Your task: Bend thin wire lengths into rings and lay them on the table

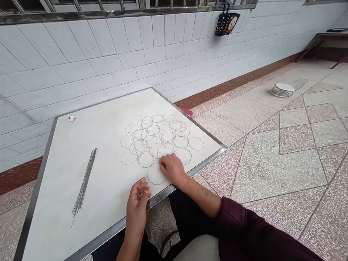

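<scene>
thin, dark round wire ring (157,184) on white, metal-edged desk (111,203), between the hands: nearer right hand (172,168), fingers narrowed at its right rim; left hand (138,197) just beside, loosely curled; any grip cannot be told.

Counter (114,112) in front of me: off-white top, grey metal rim. On it: dark-grey rings (161,136), grey wires (85,183), a white figurine (71,119) with red bits. Behind the counter: white wall tiles (81,72), dark joint lines; black bag (227,23), pale dots. Right of it: speckled floor (272,163), grey and pinkish diamonds; white stool (282,87). My right sleeve (244,217), at its near edge: dark maroon.
</scene>
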`<state>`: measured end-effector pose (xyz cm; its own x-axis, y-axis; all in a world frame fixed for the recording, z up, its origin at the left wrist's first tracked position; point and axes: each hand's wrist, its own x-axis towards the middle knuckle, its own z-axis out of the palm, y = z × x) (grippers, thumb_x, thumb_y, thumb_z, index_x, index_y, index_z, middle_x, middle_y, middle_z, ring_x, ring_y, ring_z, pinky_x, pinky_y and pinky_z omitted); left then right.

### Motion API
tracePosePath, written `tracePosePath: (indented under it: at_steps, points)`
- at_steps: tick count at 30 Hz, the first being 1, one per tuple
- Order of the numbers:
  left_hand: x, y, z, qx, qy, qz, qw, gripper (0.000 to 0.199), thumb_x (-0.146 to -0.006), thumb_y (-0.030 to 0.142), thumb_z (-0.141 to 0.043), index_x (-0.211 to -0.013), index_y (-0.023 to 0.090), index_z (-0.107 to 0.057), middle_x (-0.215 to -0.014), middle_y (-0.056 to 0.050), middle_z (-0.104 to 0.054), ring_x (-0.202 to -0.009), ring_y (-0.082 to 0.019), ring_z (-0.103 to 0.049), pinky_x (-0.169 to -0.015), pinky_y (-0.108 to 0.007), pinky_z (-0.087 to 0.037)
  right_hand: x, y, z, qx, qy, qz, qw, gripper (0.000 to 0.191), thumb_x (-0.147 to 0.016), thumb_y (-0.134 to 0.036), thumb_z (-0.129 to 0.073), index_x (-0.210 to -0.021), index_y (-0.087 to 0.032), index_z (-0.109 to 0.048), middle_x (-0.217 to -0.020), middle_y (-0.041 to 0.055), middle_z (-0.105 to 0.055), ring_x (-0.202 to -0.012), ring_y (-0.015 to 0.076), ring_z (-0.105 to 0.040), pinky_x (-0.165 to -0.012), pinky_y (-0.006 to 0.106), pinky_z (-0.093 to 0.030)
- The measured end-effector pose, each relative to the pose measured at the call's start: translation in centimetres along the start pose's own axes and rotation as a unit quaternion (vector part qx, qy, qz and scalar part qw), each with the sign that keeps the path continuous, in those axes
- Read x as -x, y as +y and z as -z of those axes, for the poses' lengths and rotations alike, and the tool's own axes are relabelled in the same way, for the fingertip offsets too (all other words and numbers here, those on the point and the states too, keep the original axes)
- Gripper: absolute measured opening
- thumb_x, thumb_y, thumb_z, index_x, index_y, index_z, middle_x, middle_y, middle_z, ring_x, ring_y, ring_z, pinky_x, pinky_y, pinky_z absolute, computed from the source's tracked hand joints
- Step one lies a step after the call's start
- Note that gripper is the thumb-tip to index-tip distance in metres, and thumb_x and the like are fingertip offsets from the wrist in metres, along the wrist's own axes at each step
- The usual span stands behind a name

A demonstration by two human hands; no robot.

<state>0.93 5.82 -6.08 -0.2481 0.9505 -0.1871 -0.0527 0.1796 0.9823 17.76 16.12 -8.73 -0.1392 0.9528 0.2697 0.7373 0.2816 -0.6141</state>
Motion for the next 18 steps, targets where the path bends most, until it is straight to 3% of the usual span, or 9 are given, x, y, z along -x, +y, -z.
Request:
tracePosePath:
  at_steps: [3, 8, 14, 18]
  points:
    - [-0.2, -0.6, 0.0, -0.021, 0.005, -0.015, 1.0, 0.04, -0.078, 0.038, -0.07, -0.114, 0.021, -0.064, -0.113, -0.01, -0.066, -0.1, -0.024, -0.062, -0.082, -0.04, -0.053, 0.1, 0.0, -0.1, 0.012, 0.006, 0.0, 1.0, 0.01, -0.084, -0.012, -0.059, -0.082, -0.02, -0.064, -0.082, 0.0053, -0.062, -0.084, 0.0225, -0.047, -0.079, 0.036, -0.039]
    - [-1.1, -0.9, 0.3, -0.135, 0.057, -0.096, 0.985, 0.032, -0.081, 0.034, -0.067, -0.111, 0.023, -0.066, -0.112, -0.01, -0.068, -0.099, -0.025, -0.061, -0.083, -0.038, -0.049, 0.1, 0.3, -0.1, 0.011, 0.009, 0.005, 1.0, 0.01, -0.084, -0.012, -0.061, -0.084, -0.02, -0.066, -0.085, 0.0048, -0.063, -0.085, 0.0219, -0.048, -0.079, 0.034, -0.04]
    - [-3.0, -0.5, -0.5, -0.231, 0.046, -0.169, 0.957, 0.035, -0.079, 0.032, -0.07, -0.113, 0.024, -0.067, -0.108, -0.009, -0.069, -0.09, -0.026, -0.061, -0.078, -0.039, -0.048, 0.2, 0.4, 0.2, -0.003, 0.01, 0.015, 1.0, 0.01, -0.083, -0.012, -0.065, -0.089, -0.02, -0.068, -0.088, 0.0043, -0.065, -0.087, 0.021, -0.052, -0.081, 0.034, -0.043]
    - [-3.6, -0.9, -0.4, -0.276, 0.047, -0.207, 0.937, 0.035, -0.085, 0.034, -0.061, -0.118, 0.021, -0.063, -0.111, -0.011, -0.067, -0.094, -0.027, -0.06, -0.078, -0.042, -0.05, 0.6, 0.6, 0.8, -0.008, 0.011, 0.017, 1.0, 0.009, -0.088, -0.016, -0.063, -0.096, -0.019, -0.065, -0.095, 0.0045, -0.065, -0.091, 0.0198, -0.054, -0.084, 0.032, -0.046]
